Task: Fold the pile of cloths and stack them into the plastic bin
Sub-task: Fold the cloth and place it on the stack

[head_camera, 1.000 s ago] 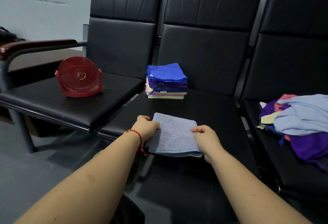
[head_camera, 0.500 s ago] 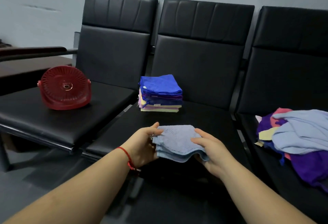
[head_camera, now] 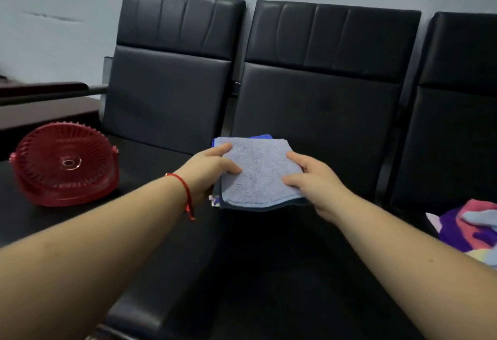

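- While both hands carry it, the folded light-blue cloth [head_camera: 258, 170] hangs over the stack of folded cloths [head_camera: 262, 137] at the back of the middle seat [head_camera: 269, 272], hiding most of it
- The left hand [head_camera: 212, 170] and right hand [head_camera: 312, 178] each pinch 1 side edge, thumb on top
- Unfolded cloths [head_camera: 468, 229] remain heaped on the right seat, so much folding is left, I judge
- No plastic bin shows, so binning seems not yet begun
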`<state>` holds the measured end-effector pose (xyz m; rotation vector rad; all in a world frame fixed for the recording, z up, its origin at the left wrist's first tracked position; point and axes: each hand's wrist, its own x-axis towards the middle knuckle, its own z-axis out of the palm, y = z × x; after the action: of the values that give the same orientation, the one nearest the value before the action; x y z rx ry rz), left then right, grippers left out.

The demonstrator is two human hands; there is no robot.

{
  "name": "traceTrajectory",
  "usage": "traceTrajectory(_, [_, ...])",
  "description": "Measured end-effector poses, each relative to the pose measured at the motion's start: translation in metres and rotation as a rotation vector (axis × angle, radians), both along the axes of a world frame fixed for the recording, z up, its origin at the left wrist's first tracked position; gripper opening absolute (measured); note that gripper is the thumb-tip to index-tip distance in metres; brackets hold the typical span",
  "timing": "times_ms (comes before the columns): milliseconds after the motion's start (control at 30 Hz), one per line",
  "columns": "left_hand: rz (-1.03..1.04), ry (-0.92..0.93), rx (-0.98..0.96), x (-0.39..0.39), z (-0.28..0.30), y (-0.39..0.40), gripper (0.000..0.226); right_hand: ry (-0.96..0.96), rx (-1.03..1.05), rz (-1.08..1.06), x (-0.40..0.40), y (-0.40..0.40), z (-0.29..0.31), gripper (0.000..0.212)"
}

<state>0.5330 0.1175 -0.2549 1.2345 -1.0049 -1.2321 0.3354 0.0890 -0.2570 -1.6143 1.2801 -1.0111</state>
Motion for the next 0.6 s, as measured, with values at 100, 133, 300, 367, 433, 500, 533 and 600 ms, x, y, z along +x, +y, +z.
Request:
traceTrajectory(100, [0.017,-0.241,-0.027,0.018,0.015,-0.040,0.070,0.058,-0.057,0.016,0.015,-0.041,0.013,0.067])
traceTrajectory(133, [0.026,-0.306,-0.039,0.022,0.019,-0.053,0.071,0.072,-0.071,0.016,0.020,-0.054,0.016,0.067])
traceTrajectory(300, [0.061,-0.415,-0.044,0.026,0.024,-0.103,0.064,0.168,-0.121,-0.015,0.032,-0.109,0.013,0.067])
traceTrajectory(367, [0.046,-0.491,-0.006,0.023,0.014,-0.114,0.060,0.240,-0.107,-0.023,0.031,-0.122,0.004,0.069])
traceTrajectory(433, [0.052,-0.583,0.057,0.021,-0.002,-0.121,0.058,0.329,-0.085,-0.010,0.027,-0.129,-0.006,0.071])
traceTrajectory(500, [0.078,-0.653,0.077,0.019,-0.017,-0.125,0.055,0.345,-0.070,0.009,0.024,-0.136,-0.017,0.070])
traceTrajectory(533, [0.100,-0.672,0.068,0.018,-0.022,-0.127,0.054,0.334,-0.068,0.020,0.022,-0.139,-0.021,0.069])
traceTrajectory(600, [0.128,-0.675,0.041,0.019,-0.026,-0.131,0.054,0.321,-0.071,0.042,0.021,-0.148,-0.024,0.067])
